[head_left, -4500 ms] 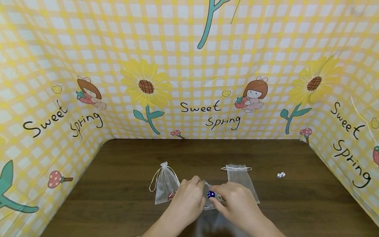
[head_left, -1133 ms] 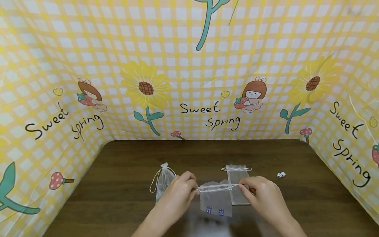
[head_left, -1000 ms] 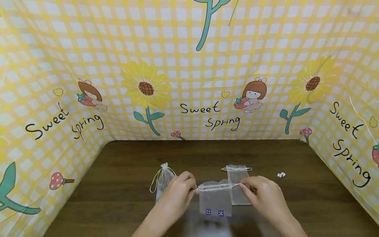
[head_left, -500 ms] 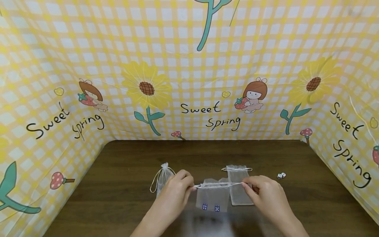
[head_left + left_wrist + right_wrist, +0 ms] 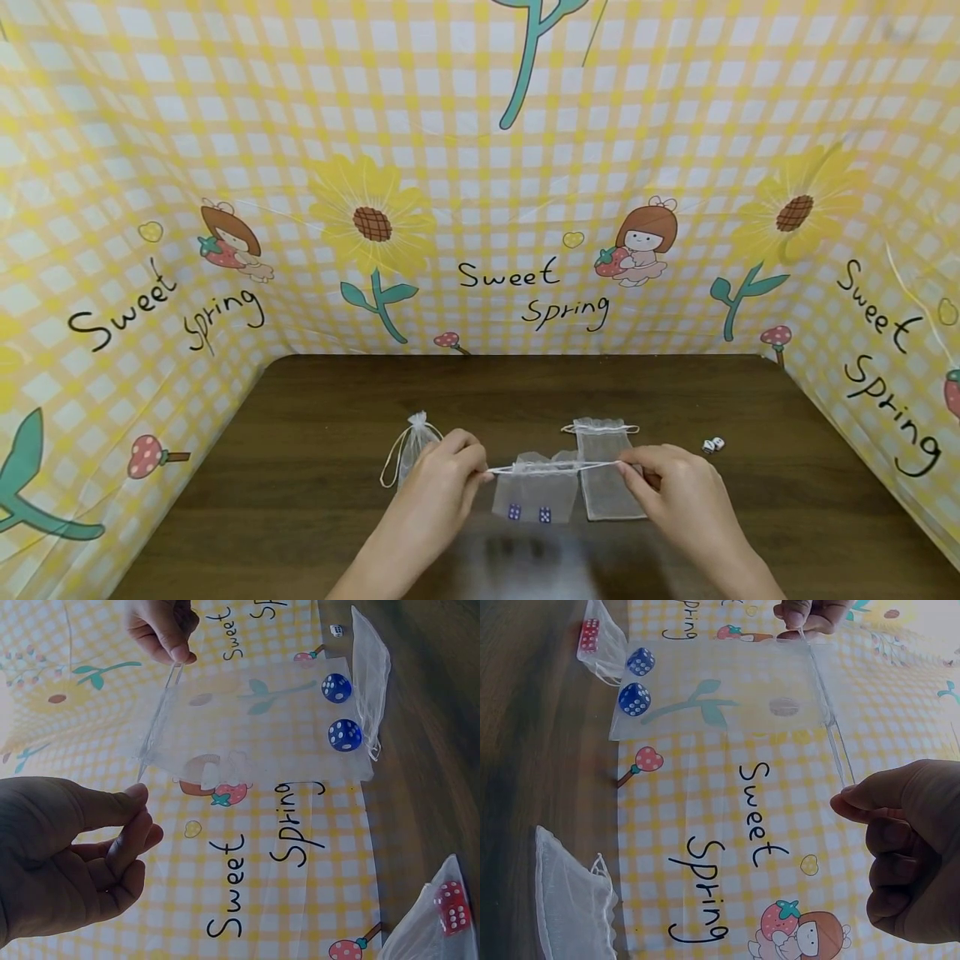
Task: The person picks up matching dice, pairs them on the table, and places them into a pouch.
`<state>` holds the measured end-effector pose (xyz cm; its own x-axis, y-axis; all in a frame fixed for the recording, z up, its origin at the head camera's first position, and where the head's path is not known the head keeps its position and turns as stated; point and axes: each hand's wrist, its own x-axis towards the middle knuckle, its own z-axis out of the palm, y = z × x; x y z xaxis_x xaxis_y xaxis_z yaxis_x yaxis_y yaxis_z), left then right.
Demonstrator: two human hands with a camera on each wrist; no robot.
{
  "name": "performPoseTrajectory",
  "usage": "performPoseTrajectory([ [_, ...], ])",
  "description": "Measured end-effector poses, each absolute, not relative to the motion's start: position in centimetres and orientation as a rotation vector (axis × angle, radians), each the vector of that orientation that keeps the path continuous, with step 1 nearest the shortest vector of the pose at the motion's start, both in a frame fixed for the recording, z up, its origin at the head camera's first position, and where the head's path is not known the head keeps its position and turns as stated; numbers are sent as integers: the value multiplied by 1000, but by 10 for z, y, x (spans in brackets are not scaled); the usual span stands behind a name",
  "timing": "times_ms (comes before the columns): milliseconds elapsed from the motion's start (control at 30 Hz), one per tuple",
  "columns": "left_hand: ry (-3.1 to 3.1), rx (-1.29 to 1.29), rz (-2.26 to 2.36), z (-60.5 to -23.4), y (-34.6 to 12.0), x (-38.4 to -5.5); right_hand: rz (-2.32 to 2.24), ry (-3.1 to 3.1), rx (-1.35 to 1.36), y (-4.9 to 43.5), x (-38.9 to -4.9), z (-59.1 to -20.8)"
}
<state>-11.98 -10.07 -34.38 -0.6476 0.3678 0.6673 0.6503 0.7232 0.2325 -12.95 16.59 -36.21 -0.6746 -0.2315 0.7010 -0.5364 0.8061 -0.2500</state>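
Note:
A sheer white organza drawstring bag hangs above the table between my hands, with two blue dice in its bottom. My left hand pinches the drawstring loop at one side of the bag's mouth. At the other side my right hand pinches the opposite loop between thumb and index finger. The cord stretches taut across the top, and the bag's upper edge is slightly ruffled. In both wrist views the dice rest apart from each other against the bag's bottom seam.
Behind my left hand stands a cinched organza bag holding red dice. A flat organza bag lies behind the held one, toward the right. Two white dice sit farther right on the dark wooden table. A checked cloth walls the back and sides.
Earlier, my right hand held a blue die at the bag's mouth; now both dice are inside. Since then my hands have gripped the drawstrings and drawn slightly apart, and the bag has risen a little.

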Motion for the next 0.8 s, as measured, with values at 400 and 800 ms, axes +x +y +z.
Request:
performPoseTrajectory([
  [400, -2338, -765, -605, -342, -101, -119, 606, -2329, 516, 170, -128, -362],
  [800, -2339, -745, -602, -342, -102, -120, 607, -2345, 459, 173, -126, -361],
])
